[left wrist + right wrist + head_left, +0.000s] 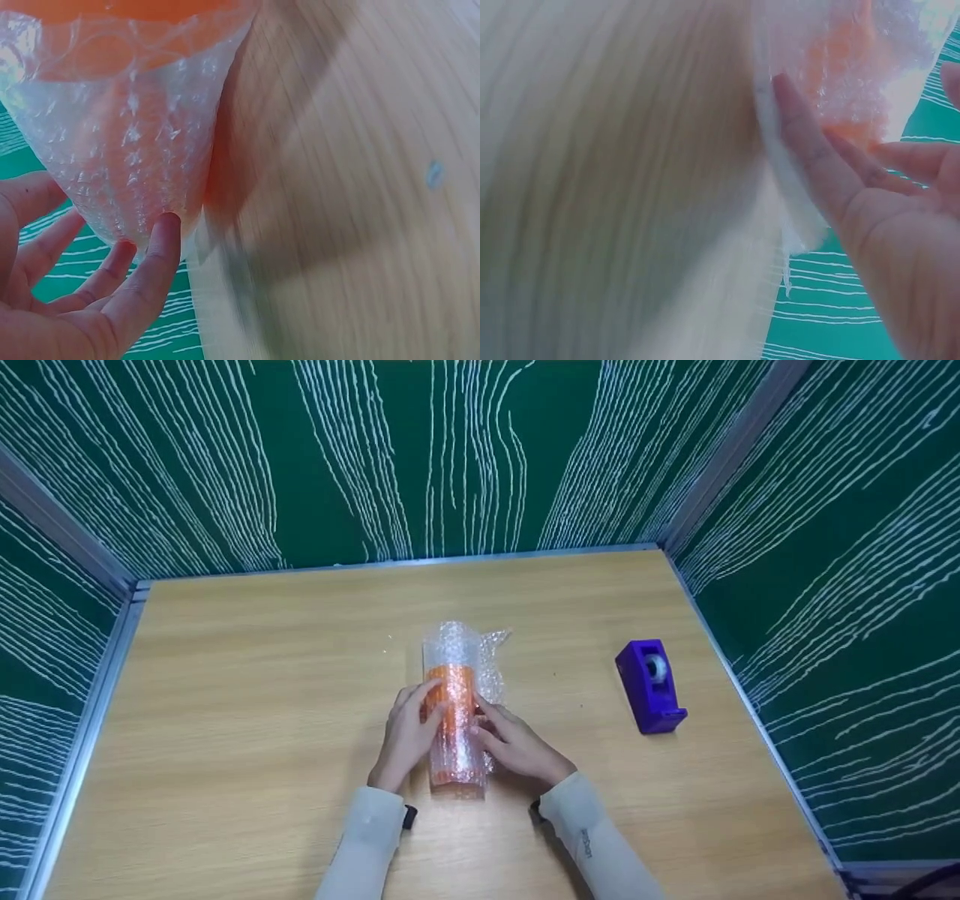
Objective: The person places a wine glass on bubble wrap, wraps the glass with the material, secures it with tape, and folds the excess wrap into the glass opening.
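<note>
An orange cylindrical object (452,712) lies in the middle of the wooden table, rolled in clear bubble wrap (454,637). A loose edge of the wrap spreads out on its right side. My left hand (409,731) touches the roll's left side with lightly bent, spread fingers; in the left wrist view, fingertips (166,232) rest against the bubble wrap (127,150). From the right, my right hand (521,742) rests on the roll near the loose edge. The right wrist view shows its fingers (810,142) laid against the wrap (840,67). What the object is cannot be told through the wrap.
A purple tape dispenser (651,690) with a tape roll stands on the right of the table (247,697). Green panels (480,457) with white wavy lines rise behind and at both sides, set in metal framing.
</note>
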{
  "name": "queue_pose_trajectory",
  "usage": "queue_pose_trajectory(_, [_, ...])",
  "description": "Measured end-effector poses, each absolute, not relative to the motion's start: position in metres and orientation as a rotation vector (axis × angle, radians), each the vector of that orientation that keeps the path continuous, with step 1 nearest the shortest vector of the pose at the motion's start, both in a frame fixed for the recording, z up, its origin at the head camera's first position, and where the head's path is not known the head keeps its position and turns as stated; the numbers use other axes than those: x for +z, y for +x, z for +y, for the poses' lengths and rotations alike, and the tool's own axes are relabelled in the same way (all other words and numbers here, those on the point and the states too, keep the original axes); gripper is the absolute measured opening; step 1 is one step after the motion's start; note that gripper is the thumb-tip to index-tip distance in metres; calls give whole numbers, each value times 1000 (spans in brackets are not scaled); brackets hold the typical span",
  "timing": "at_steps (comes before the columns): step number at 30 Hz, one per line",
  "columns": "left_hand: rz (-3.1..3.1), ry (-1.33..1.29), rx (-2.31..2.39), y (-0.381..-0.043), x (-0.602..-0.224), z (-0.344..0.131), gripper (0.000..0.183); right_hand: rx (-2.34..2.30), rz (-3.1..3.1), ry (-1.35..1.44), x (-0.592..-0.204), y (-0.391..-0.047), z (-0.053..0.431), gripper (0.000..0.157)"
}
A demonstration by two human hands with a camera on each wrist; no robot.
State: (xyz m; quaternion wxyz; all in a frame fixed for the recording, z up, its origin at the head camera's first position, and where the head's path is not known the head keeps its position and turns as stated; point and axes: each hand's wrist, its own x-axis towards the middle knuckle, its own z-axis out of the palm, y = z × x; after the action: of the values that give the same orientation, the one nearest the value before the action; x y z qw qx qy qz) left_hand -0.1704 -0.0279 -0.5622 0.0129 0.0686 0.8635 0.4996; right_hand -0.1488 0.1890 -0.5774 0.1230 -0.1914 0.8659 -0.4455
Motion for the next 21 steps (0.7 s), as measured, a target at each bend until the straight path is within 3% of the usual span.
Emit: queue_pose_trajectory(21, [2682, 224, 1524, -167, -561, -23, 47, -1325, 2452, -546, -580, -148, 195, 66])
